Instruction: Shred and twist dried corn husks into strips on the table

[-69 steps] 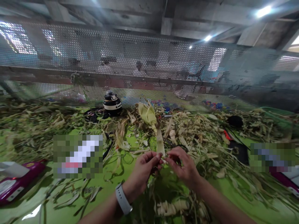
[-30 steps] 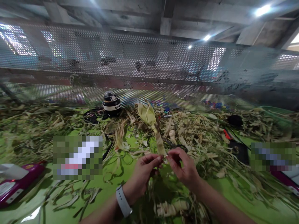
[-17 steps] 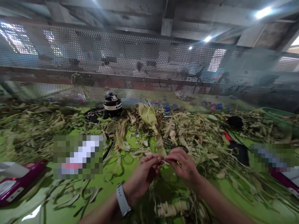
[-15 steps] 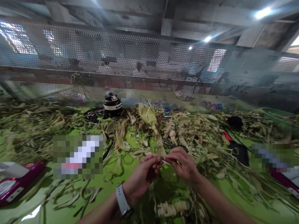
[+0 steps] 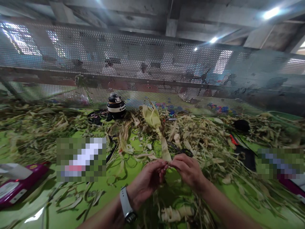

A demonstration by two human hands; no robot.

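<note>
A pale yellow-green flower-shaped piece of what looks like dried husk [image 5: 152,118] points away from me, its wide flat husk strip [image 5: 165,149] running down to my fingers. My left hand [image 5: 150,176], with a watch [image 5: 127,203] on the wrist, pinches the strip's near end between thumb and fingers. From the other side, my right hand [image 5: 188,170] pinches the same end, its fingertips almost touching the left ones. The exact grip between the fingertips is too small to make out. Below my hands lies a pale, ringed, rolled husk piece [image 5: 176,213].
Dried leaves and husk strips [image 5: 202,136] are strewn over the green table [image 5: 111,194]. A black bottle [image 5: 116,105] stands at the back before a perforated metal screen [image 5: 95,63]. Magenta devices lie left [image 5: 26,181] and right [image 5: 289,184]. A black pouch [image 5: 245,156] lies right.
My hands stay at the strip's near end; the right fingers have shifted slightly and closed in. The whole view has moved a little, with things appearing slightly farther right.
</note>
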